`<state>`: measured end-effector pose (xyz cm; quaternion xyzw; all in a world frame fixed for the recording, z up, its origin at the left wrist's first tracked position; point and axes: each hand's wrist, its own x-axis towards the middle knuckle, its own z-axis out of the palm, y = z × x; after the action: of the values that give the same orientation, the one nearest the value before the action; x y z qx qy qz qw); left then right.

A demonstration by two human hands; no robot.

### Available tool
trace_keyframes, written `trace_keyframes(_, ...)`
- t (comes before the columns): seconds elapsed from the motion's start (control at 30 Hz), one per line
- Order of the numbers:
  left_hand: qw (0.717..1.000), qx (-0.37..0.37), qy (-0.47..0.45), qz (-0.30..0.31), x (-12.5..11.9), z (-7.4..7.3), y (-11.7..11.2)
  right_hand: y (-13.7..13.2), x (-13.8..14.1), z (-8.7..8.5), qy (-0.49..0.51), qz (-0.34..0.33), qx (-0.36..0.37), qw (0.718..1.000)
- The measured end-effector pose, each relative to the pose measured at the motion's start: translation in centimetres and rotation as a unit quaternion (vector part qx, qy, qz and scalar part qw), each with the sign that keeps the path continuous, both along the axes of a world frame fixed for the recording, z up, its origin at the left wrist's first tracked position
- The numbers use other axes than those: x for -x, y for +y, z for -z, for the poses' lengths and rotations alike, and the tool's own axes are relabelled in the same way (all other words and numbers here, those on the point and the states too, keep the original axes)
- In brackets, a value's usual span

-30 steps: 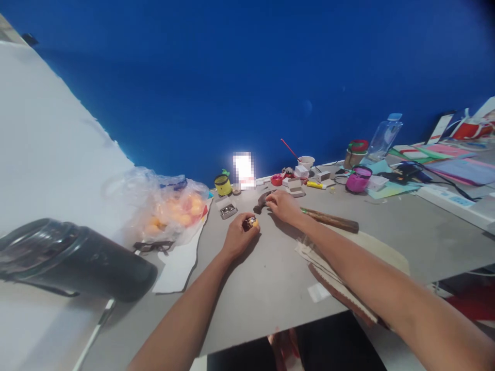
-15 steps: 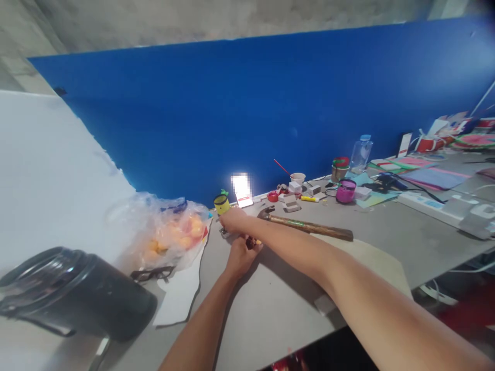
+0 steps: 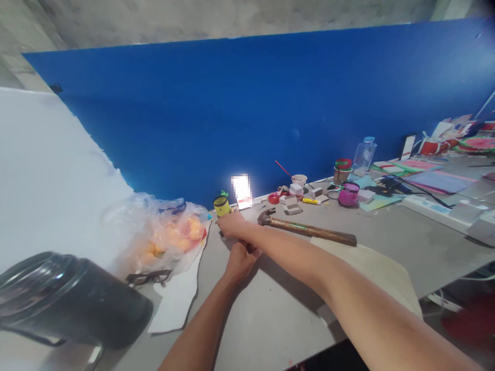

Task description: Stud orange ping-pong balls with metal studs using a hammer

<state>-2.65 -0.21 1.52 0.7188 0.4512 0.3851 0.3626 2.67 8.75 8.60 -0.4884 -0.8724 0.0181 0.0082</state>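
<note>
My left hand (image 3: 240, 260) rests low over the grey table, its fingers closed around a small dark object (image 3: 250, 248) that is mostly hidden. Crossing in front of it, my right arm reaches left, and my right hand (image 3: 231, 225) is beyond the left one. The right fingers point down at the tabletop, and what they touch is hidden behind the hand. Just behind the right hand stands a yellow cup-shaped container (image 3: 221, 206) with a green bit on top. A claw hammer (image 3: 305, 226) with a wooden handle lies to the right of both hands.
A clear bag of orange fruit (image 3: 174, 234), glasses (image 3: 149, 277) and a big dark tumbler (image 3: 73, 299) are on the left. A lit phone (image 3: 243, 198) leans at the blue partition (image 3: 193, 118). Small boxes (image 3: 293, 205), a purple container (image 3: 348, 194) and a power strip (image 3: 433, 211) are right.
The view has shifted slightly. My right hand has moved a little down and left. The object in my left hand is more covered now.
</note>
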Motion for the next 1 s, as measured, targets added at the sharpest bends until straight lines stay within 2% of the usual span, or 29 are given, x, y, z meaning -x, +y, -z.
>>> trace_keyframes(0.3,1.0,-0.002,0.018,-0.01,0.0,0.2,0.0,0.2,-0.4,-0.3,0.037,0.025,0.012,0.999)
trace_keyframes(0.43,1.0,-0.006,0.023,0.003,0.1,0.0,0.1,-0.2,-2.9,-0.8,0.135,0.044,0.026,0.99)
trace_keyframes(0.5,1.0,-0.005,0.01,-0.012,0.2,0.1,0.2,-0.9,-5.0,-0.8,0.257,0.064,0.057,0.963)
trace_keyframes(0.53,1.0,-0.002,-0.005,-0.023,0.3,0.1,0.3,-1.3,-6.2,-0.6,0.327,0.071,0.095,0.938)
trace_keyframes(0.6,0.998,0.012,-0.051,-0.046,0.4,0.2,0.5,-2.5,-8.4,0.1,0.465,0.091,0.172,0.863)
trace_keyframes(0.67,0.991,0.042,-0.109,-0.063,0.5,0.1,0.6,-3.8,-10.3,1.2,0.558,0.099,0.246,0.787)
trace_keyframes(0.7,0.985,0.063,-0.142,-0.068,0.5,0.0,0.6,-4.5,-11.0,1.9,0.588,0.097,0.273,0.755)
trace_keyframes(0.77,0.971,0.102,-0.203,-0.069,0.4,-0.5,0.3,-5.7,-12.0,3.3,0.624,0.09,0.303,0.715)
trace_keyframes(0.87,0.967,0.12,-0.216,-0.069,0.1,-1.3,-0.4,-6.8,-12.5,4.8,0.636,0.088,0.312,0.7)
trace_keyframes(1.0,0.977,0.083,-0.178,-0.088,-0.4,-1.9,-1.1,-7.1,-12.4,5.5,0.617,0.084,0.307,0.72)
